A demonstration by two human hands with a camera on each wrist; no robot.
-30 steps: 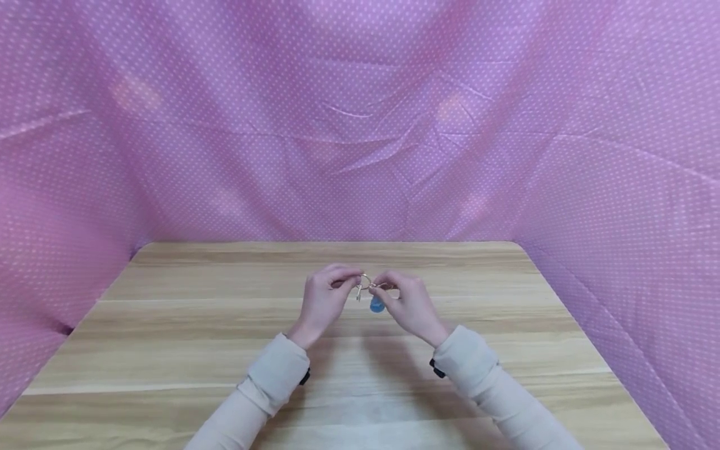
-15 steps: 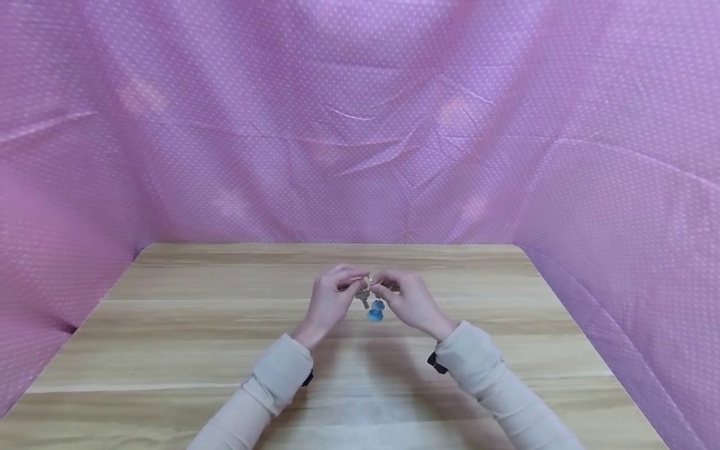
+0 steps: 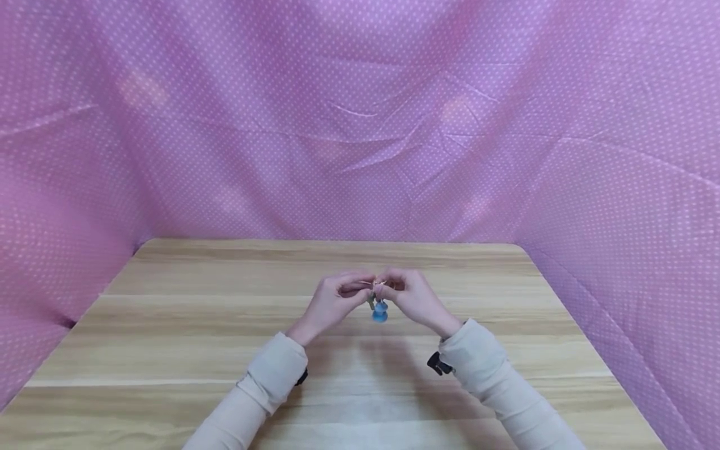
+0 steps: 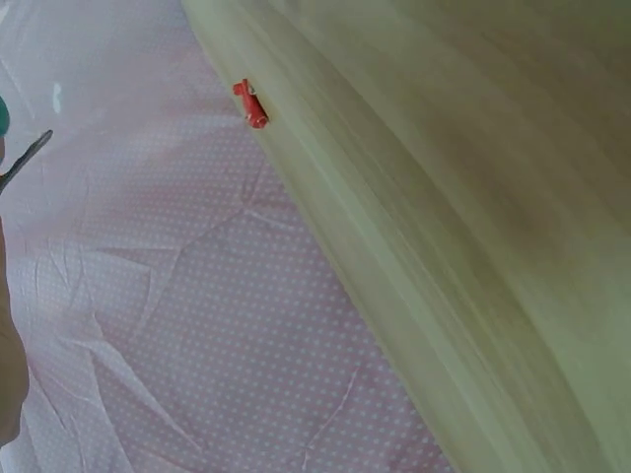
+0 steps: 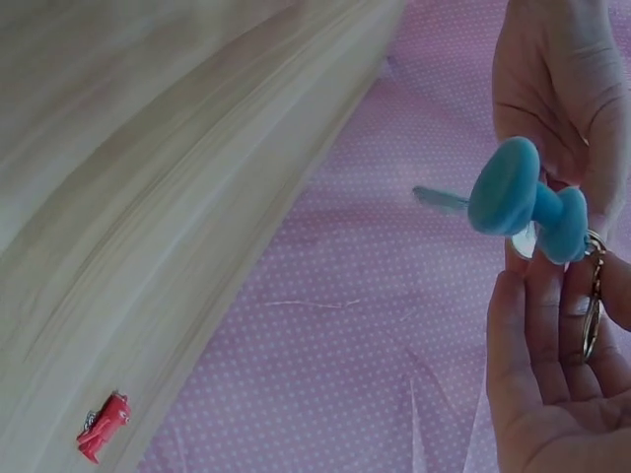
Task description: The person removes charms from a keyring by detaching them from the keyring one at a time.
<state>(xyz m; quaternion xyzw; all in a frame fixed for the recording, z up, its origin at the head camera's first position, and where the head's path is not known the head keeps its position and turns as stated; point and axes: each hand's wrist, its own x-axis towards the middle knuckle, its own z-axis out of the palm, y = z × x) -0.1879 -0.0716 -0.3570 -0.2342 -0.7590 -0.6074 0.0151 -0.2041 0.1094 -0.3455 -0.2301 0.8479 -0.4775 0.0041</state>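
Observation:
In the head view my left hand and right hand meet above the table, fingertips almost touching. The left thumb and fingers pinch the key ring, which the fingers mostly cover; a key hangs below them. My right hand pinches the gold chain of a blue keychain charm with a rounded, spool-like shape. The charm dangles below the fingertips beside the key. In the left wrist view only the edge of the left hand and the key's blade show.
A small red object lies on the wooden table close to its edge, also in the right wrist view. Pink dotted cloth walls in the table's back and sides. Dark bands sit at both sleeve cuffs.
My left hand has moved slightly right, towards the right hand. The open gold ring between them is now mostly covered by fingers. The blue charm and key now hang lower, close together.

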